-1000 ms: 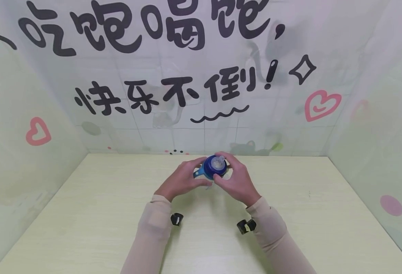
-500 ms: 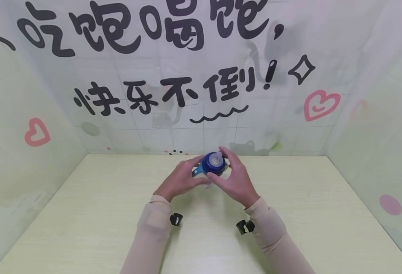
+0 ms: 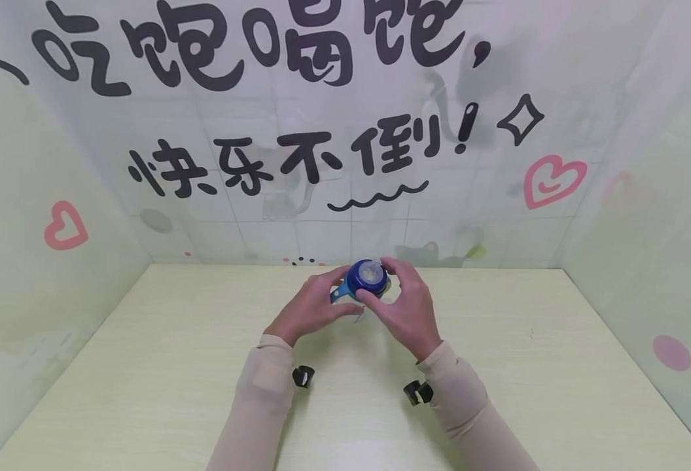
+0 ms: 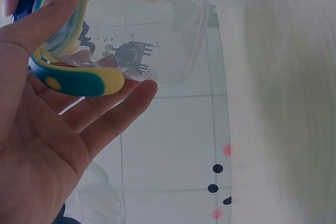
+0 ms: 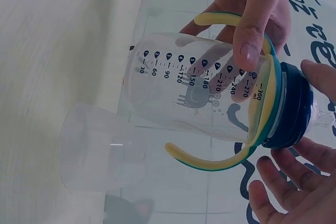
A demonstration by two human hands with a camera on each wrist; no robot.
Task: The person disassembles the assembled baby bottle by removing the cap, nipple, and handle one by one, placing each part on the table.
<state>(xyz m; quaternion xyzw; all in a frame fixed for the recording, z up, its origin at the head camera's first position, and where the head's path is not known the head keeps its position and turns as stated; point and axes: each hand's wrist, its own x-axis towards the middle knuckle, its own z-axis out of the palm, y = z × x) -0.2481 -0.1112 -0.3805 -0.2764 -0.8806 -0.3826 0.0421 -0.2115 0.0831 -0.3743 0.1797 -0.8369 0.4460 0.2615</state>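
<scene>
A clear baby bottle (image 5: pixel 173 87) with printed markings, yellow-green side handles and a dark blue collar (image 5: pixel 291 106) is held upright in front of me. In the head view its clear teat (image 3: pixel 372 270) points up. My left hand (image 3: pixel 315 304) grips the bottle just under the collar; in the left wrist view the thumb presses the handle ring (image 4: pixel 79 22) and the fingers lie behind the bottle. My right hand (image 3: pixel 407 307) has thumb and fingertips around the collar from the right. The bottle's body is mostly hidden from the head view.
A translucent cup-shaped cover (image 5: pixel 102 148) stands on the pale table (image 3: pixel 145 366) near the bottle in the right wrist view. A printed backdrop (image 3: pixel 298 235) with lettering rises behind the table, with side panels left and right.
My right hand has turned a little around the collar, its thumb and wrist shifting slightly left. The bottle has shifted slightly up and left; the left hand stays nearly still.
</scene>
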